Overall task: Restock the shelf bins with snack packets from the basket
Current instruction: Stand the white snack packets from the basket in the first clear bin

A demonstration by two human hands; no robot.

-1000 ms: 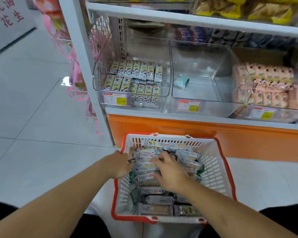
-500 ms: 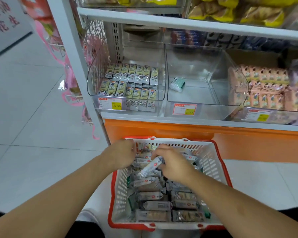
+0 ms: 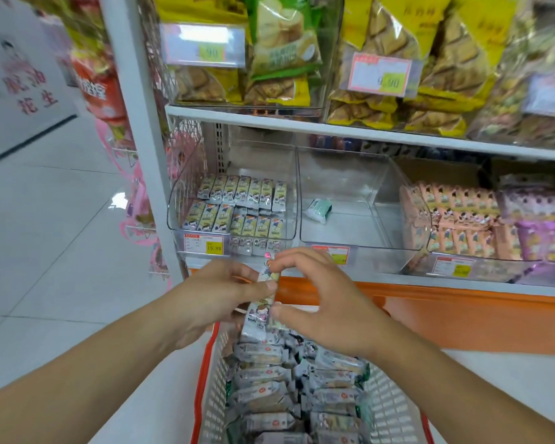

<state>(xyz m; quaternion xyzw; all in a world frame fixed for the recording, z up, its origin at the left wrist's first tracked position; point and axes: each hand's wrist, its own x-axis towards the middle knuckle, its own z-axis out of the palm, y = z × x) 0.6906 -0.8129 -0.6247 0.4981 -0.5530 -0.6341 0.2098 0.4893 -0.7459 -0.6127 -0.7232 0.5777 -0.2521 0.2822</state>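
Note:
A white basket with a red rim (image 3: 388, 408) sits on the floor below me, full of several silver snack packets (image 3: 263, 376). Both hands are raised above its far end, in front of the shelf edge. My left hand (image 3: 218, 296) grips a small stack of snack packets (image 3: 263, 302) from the left, thumb across the front. My right hand (image 3: 321, 299) pinches the same stack at its top and lower edge. Just beyond stands a clear shelf bin (image 3: 234, 213) partly filled with rows of matching packets. The clear middle bin (image 3: 356, 200) holds one green packet (image 3: 318, 210).
A white shelf upright (image 3: 132, 123) rises at the left, with pink hanging goods beside it. An upper shelf carries yellow and green snack bags (image 3: 282, 49). Bins of pink and purple packets (image 3: 481, 222) fill the right. An orange base panel (image 3: 462, 318) runs under the shelf.
Both hands lifted out of the basket with packets and rose toward the left bin. My view tilted upward, revealing the upper shelf.

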